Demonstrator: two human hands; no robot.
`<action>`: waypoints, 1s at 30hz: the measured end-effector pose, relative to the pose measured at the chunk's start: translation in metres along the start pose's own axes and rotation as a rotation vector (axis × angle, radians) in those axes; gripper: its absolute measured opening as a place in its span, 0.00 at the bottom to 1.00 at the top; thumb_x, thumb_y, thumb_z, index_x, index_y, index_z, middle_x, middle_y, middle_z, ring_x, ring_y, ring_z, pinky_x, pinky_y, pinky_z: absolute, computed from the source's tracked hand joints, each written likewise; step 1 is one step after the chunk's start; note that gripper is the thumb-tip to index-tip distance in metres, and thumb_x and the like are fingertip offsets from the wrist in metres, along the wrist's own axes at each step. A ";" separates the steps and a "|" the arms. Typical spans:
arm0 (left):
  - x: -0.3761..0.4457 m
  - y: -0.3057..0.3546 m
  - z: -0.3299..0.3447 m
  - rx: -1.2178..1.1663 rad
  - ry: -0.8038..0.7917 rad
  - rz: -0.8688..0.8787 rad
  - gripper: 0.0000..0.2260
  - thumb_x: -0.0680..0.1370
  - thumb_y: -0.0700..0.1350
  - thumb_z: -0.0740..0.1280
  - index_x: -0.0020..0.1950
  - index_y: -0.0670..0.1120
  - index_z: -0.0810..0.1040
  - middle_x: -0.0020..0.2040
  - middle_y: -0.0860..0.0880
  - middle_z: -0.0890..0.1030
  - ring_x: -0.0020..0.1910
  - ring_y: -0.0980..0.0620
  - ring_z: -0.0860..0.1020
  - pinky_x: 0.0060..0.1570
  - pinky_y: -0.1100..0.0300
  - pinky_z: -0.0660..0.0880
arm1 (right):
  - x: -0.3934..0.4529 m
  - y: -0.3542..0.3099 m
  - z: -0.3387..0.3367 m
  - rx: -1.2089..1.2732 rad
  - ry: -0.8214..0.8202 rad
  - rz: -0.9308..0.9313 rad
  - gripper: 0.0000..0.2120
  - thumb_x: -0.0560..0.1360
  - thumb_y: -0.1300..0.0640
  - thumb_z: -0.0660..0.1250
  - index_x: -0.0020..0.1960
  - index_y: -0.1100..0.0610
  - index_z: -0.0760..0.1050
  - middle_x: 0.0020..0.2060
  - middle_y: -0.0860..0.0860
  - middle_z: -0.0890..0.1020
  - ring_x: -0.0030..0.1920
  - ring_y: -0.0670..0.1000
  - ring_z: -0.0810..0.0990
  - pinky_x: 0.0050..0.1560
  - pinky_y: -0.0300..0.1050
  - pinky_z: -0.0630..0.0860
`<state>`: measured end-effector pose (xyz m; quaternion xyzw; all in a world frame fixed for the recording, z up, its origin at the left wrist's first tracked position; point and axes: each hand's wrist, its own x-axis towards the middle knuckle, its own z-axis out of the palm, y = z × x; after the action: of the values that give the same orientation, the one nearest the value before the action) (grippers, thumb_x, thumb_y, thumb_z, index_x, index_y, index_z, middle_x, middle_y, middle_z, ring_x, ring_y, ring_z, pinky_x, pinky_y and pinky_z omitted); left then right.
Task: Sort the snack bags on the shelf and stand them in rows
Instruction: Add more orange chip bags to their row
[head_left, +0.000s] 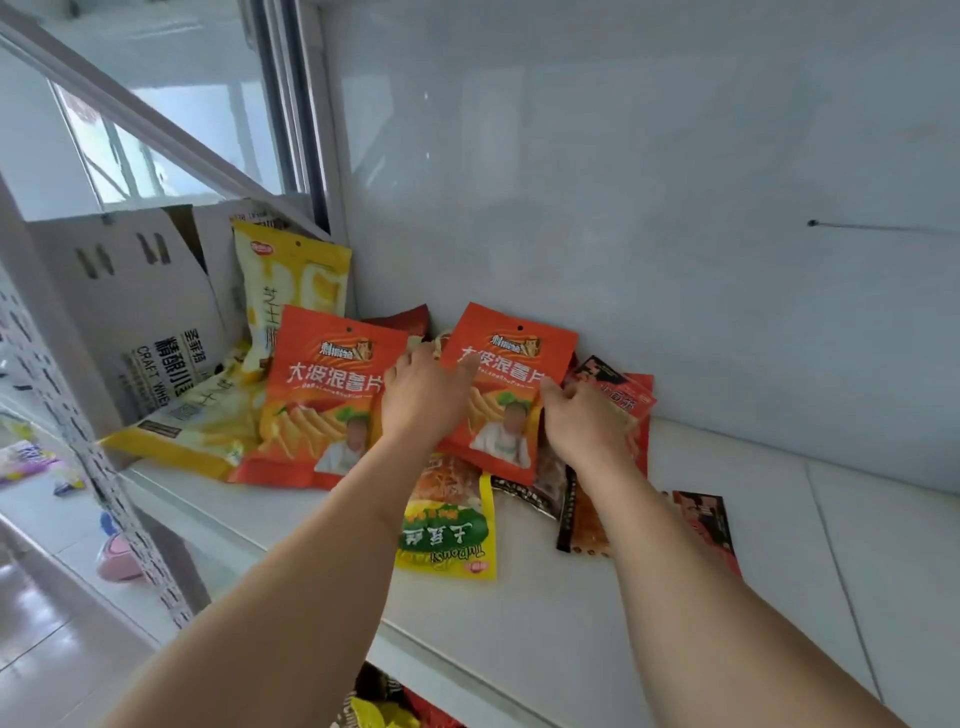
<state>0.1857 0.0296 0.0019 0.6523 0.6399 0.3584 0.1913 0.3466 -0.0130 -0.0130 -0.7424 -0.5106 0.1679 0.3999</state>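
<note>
Two hands on one orange chip bag (506, 395), near the back wall (649, 208) of the white shelf (571, 623). Left hand (423, 400) on the bag's left edge, thumb on the front, other fingers hidden behind, so gripping it there. Right hand (582, 415) on the bag's right edge, fingers (550, 389) curled and pinching it. Bag held up between both hands, long side running up and down, top tipped a bit toward the wall, bottom corner over the loose pile. A twin orange chip bag (322, 400) just to the left, leaning back, close by the left hand. Behind that, a yellow cheese snack bag (291, 291) standing up, and another yellow bag (192, 431) lying flat. Under the held bag, a yellow-green bag (447, 540) upside down and dark red bags (618, 400) in a heap. A cardboard box (140, 312) at the far left. Probably next: moving the held bag left, to stand beside its twin. Left hand nearer to that spot.
</note>
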 end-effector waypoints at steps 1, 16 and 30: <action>0.008 0.001 -0.002 -0.020 -0.059 -0.057 0.38 0.78 0.67 0.60 0.78 0.43 0.60 0.74 0.41 0.70 0.72 0.38 0.68 0.69 0.43 0.68 | 0.002 -0.002 0.001 0.012 -0.010 0.012 0.26 0.83 0.41 0.53 0.57 0.61 0.77 0.51 0.56 0.83 0.48 0.56 0.80 0.38 0.43 0.65; 0.061 -0.022 -0.039 -0.399 -0.286 -0.242 0.13 0.70 0.48 0.79 0.48 0.43 0.84 0.44 0.45 0.87 0.42 0.45 0.85 0.47 0.52 0.82 | 0.025 -0.027 0.027 0.081 0.044 0.124 0.35 0.82 0.38 0.40 0.74 0.63 0.65 0.70 0.63 0.71 0.68 0.61 0.72 0.66 0.53 0.69; 0.111 -0.158 -0.167 -0.568 -0.160 -0.078 0.04 0.75 0.48 0.74 0.45 0.51 0.81 0.43 0.50 0.85 0.43 0.48 0.83 0.41 0.58 0.77 | -0.019 -0.136 0.151 -0.304 -0.067 0.019 0.25 0.79 0.35 0.57 0.60 0.55 0.75 0.56 0.55 0.82 0.56 0.59 0.80 0.49 0.49 0.75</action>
<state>-0.0519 0.1199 0.0267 0.5738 0.5215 0.4630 0.4295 0.1550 0.0557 -0.0063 -0.7931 -0.5361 0.1173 0.2641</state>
